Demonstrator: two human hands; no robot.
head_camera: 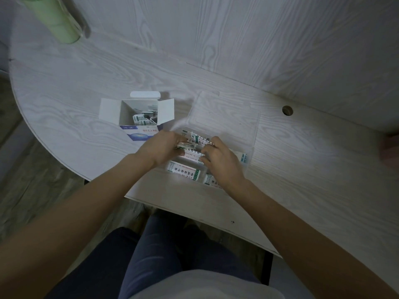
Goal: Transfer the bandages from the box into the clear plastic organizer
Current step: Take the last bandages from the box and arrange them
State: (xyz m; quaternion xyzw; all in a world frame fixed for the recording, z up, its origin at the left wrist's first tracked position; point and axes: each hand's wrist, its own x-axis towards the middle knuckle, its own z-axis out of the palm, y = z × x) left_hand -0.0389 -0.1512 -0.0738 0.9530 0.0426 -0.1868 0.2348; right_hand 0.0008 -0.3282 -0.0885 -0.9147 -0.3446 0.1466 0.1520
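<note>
Both hands meet over the clear plastic organizer, which lies open on the pale wood-grain table with its transparent lid folded back away from the person. The left hand comes in from the left with its fingers curled round the end of a thick stack of bandages, gripping it edge-on above the organizer's middle row. The right hand meets the stack from the other side, thumb and fingers bent onto the wrappers, and appears to pinch the same bundle, though its fingertips are mostly hidden behind its own knuckles and the light is dim, so the exact grip is hard to make out. Loose bandages in white wrappers with green print already lie flat in the organizer's near compartments, one group just below the left hand and another partly covered by the right wrist; more show at the far edge above the hands and at the right end of the tray. The box stands just to the left of the organizer, near the left hand but apart from it, its flaps spread open, with a few wrapped bandages still leaning inside at the bottom. A green cylinder stands at the table's far left corner, well apart from everything else, and a small round hole marks the tabletop to the right.
</note>
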